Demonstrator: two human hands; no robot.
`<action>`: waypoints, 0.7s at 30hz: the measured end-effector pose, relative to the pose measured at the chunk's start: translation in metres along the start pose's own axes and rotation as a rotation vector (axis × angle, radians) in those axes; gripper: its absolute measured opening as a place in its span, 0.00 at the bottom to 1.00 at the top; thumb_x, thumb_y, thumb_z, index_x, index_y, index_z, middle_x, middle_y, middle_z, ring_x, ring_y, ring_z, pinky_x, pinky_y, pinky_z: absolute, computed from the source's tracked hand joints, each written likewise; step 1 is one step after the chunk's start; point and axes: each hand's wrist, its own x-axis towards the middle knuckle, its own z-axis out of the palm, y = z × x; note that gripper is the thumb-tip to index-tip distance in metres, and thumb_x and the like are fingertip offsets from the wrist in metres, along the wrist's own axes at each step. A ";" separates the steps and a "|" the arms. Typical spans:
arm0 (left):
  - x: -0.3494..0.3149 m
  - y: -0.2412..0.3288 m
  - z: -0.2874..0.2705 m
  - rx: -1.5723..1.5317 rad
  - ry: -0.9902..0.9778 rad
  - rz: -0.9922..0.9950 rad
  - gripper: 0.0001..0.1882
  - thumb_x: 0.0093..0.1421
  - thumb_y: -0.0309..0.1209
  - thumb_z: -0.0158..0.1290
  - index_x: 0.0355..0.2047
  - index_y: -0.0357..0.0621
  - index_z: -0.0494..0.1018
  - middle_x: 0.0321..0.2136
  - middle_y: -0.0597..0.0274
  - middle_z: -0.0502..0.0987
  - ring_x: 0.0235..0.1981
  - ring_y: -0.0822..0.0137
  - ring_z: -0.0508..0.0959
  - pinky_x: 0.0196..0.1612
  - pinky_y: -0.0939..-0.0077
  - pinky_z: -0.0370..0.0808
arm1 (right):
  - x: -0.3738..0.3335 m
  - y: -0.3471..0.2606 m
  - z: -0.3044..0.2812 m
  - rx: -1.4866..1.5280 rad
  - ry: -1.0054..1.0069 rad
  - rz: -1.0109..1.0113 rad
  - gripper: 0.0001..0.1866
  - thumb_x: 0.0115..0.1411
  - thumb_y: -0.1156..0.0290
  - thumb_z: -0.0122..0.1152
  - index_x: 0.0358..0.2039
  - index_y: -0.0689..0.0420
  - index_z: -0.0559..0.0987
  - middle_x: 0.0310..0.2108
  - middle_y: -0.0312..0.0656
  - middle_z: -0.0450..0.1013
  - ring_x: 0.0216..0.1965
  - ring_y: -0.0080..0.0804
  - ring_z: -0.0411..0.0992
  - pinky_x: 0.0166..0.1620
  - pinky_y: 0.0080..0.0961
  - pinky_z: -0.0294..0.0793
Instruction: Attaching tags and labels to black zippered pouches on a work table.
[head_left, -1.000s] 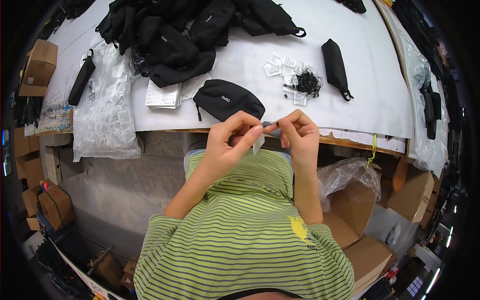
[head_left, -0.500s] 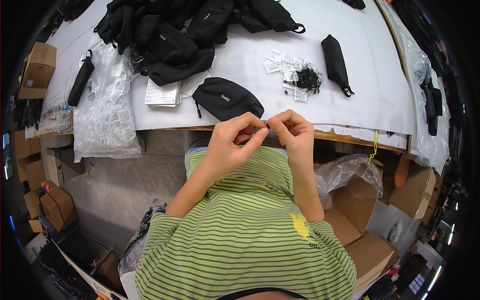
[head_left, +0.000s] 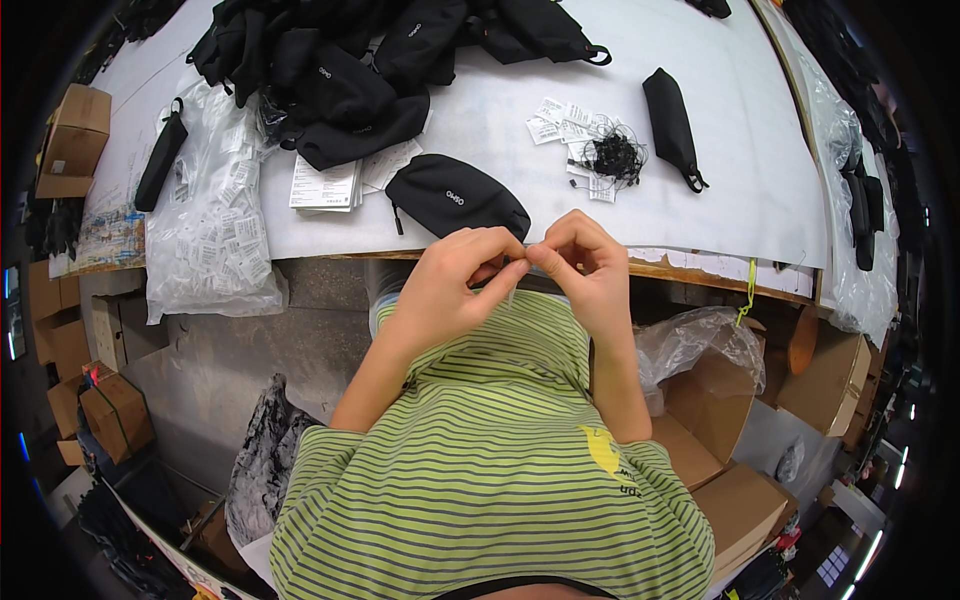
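My left hand [head_left: 462, 285] and my right hand [head_left: 590, 275] meet fingertip to fingertip just past the table's front edge. Both are closed in a pinch, thumb against index finger. Whatever lies between the fingertips is too small and too covered to name. Right behind my left hand, a black zip pouch [head_left: 455, 195] with a pull cord lies on the white table. Farther right are a tangle of thin black strings [head_left: 613, 158] and several small white printed tags [head_left: 545, 130] beside it.
A heap of black pouches [head_left: 340, 85] fills the far left. Near it are a stack of white printed cards [head_left: 322, 188] and a clear bag of tags [head_left: 215, 220]. Another black pouch [head_left: 670, 125] lies right. Open cardboard boxes [head_left: 720, 400] stand below the table's right side.
Both hands stay pinched together, with the fingertips shifted slightly left. A small dark bit that showed between them is now hidden. The pouch has barely moved.
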 end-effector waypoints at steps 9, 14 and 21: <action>-0.008 -0.010 0.000 -0.275 0.008 -0.115 0.08 0.53 0.25 0.59 0.29 0.38 0.70 0.18 0.68 0.71 0.17 0.81 0.64 0.21 0.86 0.61 | -0.003 0.002 0.005 0.374 -0.180 0.107 0.08 0.54 0.75 0.64 0.22 0.60 0.74 0.22 0.29 0.65 0.22 0.11 0.58 0.26 0.11 0.55; -0.019 -0.006 -0.007 -0.242 0.035 -0.147 0.08 0.53 0.25 0.59 0.28 0.39 0.71 0.18 0.67 0.71 0.17 0.80 0.64 0.21 0.85 0.61 | 0.014 0.002 0.002 0.259 -0.444 0.123 0.08 0.56 0.72 0.62 0.23 0.60 0.75 0.24 0.30 0.67 0.26 0.13 0.62 0.30 0.12 0.59; -0.026 0.003 0.019 0.099 -0.218 0.100 0.10 0.50 0.33 0.61 0.25 0.43 0.72 0.18 0.66 0.71 0.20 0.67 0.70 0.26 0.74 0.67 | 0.054 0.035 0.048 -0.860 -0.501 -0.355 0.26 0.48 0.51 0.65 0.38 0.61 0.77 0.44 0.44 0.71 0.53 0.41 0.63 0.57 0.37 0.60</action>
